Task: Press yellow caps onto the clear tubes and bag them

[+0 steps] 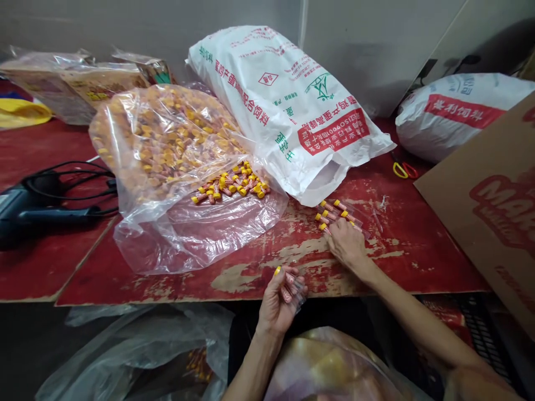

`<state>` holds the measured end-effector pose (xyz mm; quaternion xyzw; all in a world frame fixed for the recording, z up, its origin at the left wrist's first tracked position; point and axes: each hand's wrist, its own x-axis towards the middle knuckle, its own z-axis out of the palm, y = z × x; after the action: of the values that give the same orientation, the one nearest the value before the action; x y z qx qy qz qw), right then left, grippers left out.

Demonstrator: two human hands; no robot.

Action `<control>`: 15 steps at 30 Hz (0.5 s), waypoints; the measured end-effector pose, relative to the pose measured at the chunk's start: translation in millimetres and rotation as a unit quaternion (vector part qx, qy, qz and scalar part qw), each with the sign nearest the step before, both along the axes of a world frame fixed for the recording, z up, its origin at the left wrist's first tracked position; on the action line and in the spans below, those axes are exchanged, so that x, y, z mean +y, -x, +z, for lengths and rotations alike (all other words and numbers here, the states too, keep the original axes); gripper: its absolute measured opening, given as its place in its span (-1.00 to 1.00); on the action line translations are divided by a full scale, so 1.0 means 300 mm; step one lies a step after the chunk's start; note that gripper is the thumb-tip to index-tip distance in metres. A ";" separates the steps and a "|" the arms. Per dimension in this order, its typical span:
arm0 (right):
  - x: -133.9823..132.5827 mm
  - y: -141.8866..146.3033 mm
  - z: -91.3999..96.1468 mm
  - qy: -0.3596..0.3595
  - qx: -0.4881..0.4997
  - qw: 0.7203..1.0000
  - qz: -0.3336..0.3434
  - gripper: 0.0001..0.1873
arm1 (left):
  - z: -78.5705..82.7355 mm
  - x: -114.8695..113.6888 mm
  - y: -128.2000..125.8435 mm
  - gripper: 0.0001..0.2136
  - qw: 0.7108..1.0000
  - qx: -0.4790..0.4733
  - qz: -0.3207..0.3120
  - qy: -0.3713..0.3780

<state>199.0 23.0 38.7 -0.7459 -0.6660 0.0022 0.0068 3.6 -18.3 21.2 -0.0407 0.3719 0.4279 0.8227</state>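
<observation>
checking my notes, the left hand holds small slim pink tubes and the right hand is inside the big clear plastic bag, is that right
Not quite: the head view shows the right hand outside the big clear plastic bag, at small yellow-capped pink tubes on the worn red tabletop. The left hand does hold small slim pink tubes.

Bare hands [348, 245] and forearms [403, 306]; dark clothing, seemingly, at lap [351, 318].

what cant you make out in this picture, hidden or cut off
Head view, tubes in the left hand: exact count, partly hidden by the hand.
Head view, right hand: its exact grip, hidden by the back of the hand.
Head view, white sack: contents, hidden by its opaque wall.
Head view, cardboard box: its far part, cut off by the right edge.
</observation>
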 end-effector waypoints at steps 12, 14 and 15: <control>0.031 0.028 0.034 0.159 -0.037 0.975 0.153 -0.64 | -0.011 0.007 0.002 -0.71 0.998 0.034 -0.055 -0.009; 0.058 0.028 0.030 0.176 -0.044 0.966 0.182 -0.69 | -0.013 0.015 -0.002 -0.70 0.998 0.031 -0.058 -0.003; 0.070 0.025 0.025 0.179 -0.045 0.964 0.192 -0.70 | -0.014 0.019 -0.004 -0.72 0.998 0.025 -0.060 0.001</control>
<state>191.5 44.0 46.2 -0.5925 -0.7851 0.0892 -0.1572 4.7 -12.6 16.9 -0.0087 0.3951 0.3780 0.8373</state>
